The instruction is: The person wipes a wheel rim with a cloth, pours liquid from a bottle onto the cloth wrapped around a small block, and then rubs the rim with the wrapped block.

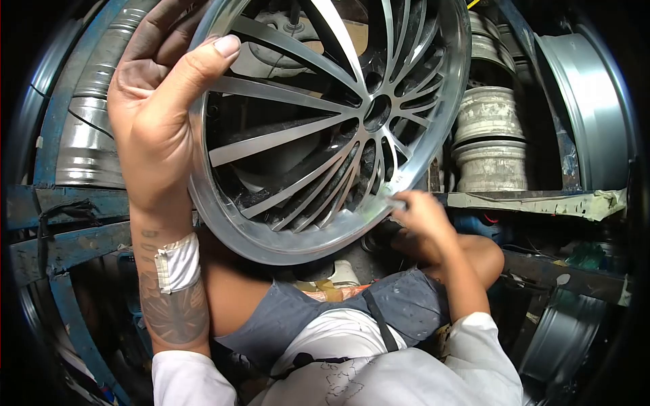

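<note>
A large alloy wheel (288, 137) with many thin polished spokes and dark gaps is tilted up in front of me, above my lap. My left hand (159, 115) grips its left edge, the thumb lying over the front lip and the fingers behind. At the wheel's lower right, my right hand (426, 220) is closed, its fingertips pressed to the silvery lip. A small pale piece shows at those fingertips; what it is I cannot tell. Some whitish residue marks the lip just above that hand.
Stacked wheels (491, 149) stand on a rack at the right, beside a large silver wheel barrel (589, 111). More silver barrels (91, 145) sit at the left inside a blue metal frame (68, 223). Another wheel (563, 335) lies low at the right.
</note>
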A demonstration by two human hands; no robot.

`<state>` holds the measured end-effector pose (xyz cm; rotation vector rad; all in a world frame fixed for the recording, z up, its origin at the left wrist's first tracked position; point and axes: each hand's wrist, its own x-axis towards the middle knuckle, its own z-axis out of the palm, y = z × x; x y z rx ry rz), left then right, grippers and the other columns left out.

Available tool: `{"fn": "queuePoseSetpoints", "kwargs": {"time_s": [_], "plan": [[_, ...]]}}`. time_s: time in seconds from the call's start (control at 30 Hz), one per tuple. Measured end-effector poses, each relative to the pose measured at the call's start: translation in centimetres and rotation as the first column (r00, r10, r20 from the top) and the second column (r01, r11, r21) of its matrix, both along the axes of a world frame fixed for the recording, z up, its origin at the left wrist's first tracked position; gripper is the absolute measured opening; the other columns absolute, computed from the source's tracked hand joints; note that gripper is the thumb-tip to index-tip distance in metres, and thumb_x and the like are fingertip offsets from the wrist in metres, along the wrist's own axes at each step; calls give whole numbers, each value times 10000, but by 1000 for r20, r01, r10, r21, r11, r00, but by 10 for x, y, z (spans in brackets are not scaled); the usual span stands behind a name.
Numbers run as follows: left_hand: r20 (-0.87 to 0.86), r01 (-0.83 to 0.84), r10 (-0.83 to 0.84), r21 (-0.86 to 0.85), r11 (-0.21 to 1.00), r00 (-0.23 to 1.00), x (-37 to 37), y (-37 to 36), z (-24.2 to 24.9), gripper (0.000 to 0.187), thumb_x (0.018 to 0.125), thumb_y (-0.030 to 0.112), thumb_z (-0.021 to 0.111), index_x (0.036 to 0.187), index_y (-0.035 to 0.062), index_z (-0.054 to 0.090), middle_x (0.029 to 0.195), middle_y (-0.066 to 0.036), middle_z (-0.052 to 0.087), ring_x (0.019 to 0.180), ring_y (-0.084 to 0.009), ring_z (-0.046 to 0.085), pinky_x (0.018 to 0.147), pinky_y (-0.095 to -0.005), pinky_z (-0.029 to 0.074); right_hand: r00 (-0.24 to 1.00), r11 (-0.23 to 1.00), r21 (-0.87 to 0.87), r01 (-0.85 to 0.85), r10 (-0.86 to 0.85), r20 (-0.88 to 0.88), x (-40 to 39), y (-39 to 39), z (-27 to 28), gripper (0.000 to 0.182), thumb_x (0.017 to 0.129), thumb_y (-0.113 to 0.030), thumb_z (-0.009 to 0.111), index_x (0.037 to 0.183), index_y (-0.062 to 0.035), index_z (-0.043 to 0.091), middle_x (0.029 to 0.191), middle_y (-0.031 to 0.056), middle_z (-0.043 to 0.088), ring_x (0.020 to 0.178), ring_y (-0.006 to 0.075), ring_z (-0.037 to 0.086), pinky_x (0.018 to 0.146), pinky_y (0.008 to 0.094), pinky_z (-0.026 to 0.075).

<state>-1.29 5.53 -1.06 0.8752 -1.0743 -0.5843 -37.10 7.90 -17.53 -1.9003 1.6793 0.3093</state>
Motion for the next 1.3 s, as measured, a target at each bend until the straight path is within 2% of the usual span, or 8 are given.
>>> {"fn": "queuePoseSetpoints", "kwargs": {"time_s": [0.17,0.27,0.43,0.53,0.6,0.83,0.93,1.3], "plan": [[-92,157,-152,49,986,984,22,-3,-6,654,833,-12,727,1440,-89,497,1326,-206,659,1223,-237,650,1043,-315,501,990,989,-77,-126,121,-66,24,20,9,384,851,-241,689,1218,-152,755,1030,209,754,954,385,736,895,481,580],[-40,250,-248,68,966,968,35,-6,-16,512,948,37,625,1438,-74,531,1385,-179,645,1265,-233,638,1133,-347,459,995,994,-65,88,-90,-39,-2,-14,11,384,852,-239,697,1226,-168,750,993,217,755,917,407,736,866,481,585],[18,183,-184,56,982,983,31,-7,-16,552,940,34,672,1455,-80,507,1406,-192,628,1284,-246,627,1147,-352,445,977,977,-108,-184,169,-131,13,14,2,364,872,-300,699,1222,-216,750,987,168,773,923,403,741,853,519,587],[31,202,-205,87,976,978,34,-6,-14,564,931,30,678,1456,-82,505,1400,-196,630,1294,-251,620,1154,-352,437,991,991,-129,19,-36,-131,-6,-17,1,382,857,-263,697,1231,-205,748,1033,192,760,940,410,729,872,510,580],[19,195,-196,66,979,980,27,-6,-12,560,929,22,670,1454,-83,507,1395,-200,629,1300,-248,615,1153,-348,436,950,977,-82,-195,167,-265,20,15,9,367,875,-255,693,1236,-196,728,946,209,748,881,428,722,817,520,584],[-25,195,-198,-86,977,980,5,-8,-7,713,768,-26,805,1417,-77,515,1350,-231,650,1271,-274,630,1083,-339,474,964,985,-89,-147,123,-237,16,13,6,341,889,-309,692,1214,-222,746,966,198,762,927,395,736,844,511,587],[73,130,-130,14,991,989,16,-6,-8,561,919,29,681,1445,-79,520,1423,-204,608,1316,-254,601,1153,-348,435,981,987,-126,-100,76,-179,3,-1,-2,369,880,-308,701,1239,-231,739,982,214,759,947,401,739,860,517,588],[121,146,-151,49,988,981,19,-4,-7,569,912,1,669,1452,-79,509,1430,-231,594,1339,-276,586,1156,-354,444,942,985,-58,-164,139,-306,30,2,6,316,863,-259,694,1164,-181,750,956,215,759,938,384,745,836,509,599]]}}
